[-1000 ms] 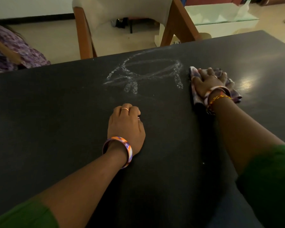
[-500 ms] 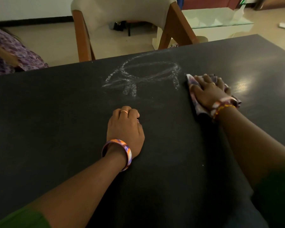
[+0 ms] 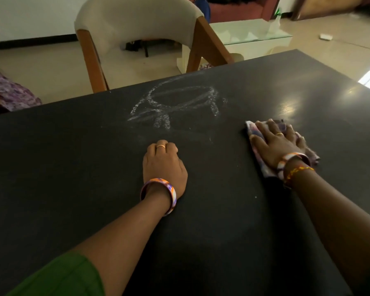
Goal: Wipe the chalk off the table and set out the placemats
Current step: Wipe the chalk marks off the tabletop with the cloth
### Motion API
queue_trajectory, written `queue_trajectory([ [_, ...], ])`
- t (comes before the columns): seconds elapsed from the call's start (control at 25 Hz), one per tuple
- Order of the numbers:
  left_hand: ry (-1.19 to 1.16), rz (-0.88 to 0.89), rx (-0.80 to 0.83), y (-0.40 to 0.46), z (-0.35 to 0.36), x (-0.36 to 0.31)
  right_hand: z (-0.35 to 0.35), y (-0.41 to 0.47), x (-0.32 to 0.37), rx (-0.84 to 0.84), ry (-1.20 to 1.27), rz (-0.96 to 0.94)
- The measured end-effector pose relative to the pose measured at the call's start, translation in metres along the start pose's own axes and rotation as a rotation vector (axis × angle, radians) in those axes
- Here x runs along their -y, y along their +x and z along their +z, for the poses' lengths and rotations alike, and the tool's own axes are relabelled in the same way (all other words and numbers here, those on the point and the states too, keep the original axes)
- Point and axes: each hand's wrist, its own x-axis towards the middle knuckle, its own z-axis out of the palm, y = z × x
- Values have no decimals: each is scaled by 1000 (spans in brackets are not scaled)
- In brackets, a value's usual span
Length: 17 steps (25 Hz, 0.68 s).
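1. Chalk scribble [image 3: 175,105] sits on the dark table [image 3: 51,167], up and left of the cloth [image 3: 263,163].
2. Right hand [image 3: 278,144] presses flat on that cloth, fingers spread.
3. Left hand [image 3: 162,165] rests curled just below the chalk, holding nothing.
4. White chair [image 3: 141,20] behind the table.

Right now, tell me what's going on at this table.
A person is wiping chalk off a dark table. The right hand presses a cloth flat on the tabletop, to the right of the chalk drawing, which is mostly unwiped. The left hand rests on the table with fingers curled under, just below the drawing. No placemats are in view.
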Motion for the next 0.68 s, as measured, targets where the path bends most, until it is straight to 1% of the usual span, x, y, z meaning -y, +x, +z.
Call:
queue_trajectory([
  [0.08, -56, 19, 7, -2, 0, 4, 9, -3, 29, -16, -2, 34],
  [0.12, -111, 27, 12, -2, -1, 6, 15, -11, 49, -22, -5, 6],
  [0.2, -226, 39, 20, 2, -9, 15, 25, -33, 83, -28, -33, -110],
  [0.28, -259, 51, 54, 9, -23, 33, 31, -49, 97, -20, -49, -188],
  [0.32, -248, 70, 78, 12, -30, 45, 29, -52, 95, -25, -43, -162],
  [0.44, -187, 178, 138, 14, -53, 96, 24, -57, 92, -48, 24, 91],
  [0.52, -124, 244, 170, 11, -64, 138, 28, -62, 112, -32, 51, 191],
  [0.6, -77, 267, 193, 8, -73, 183, 36, -70, 153, -44, 62, 204],
  [0.68, -35, 259, 210, 9, -82, 225, 47, -83, 208, -64, 46, 135],
])
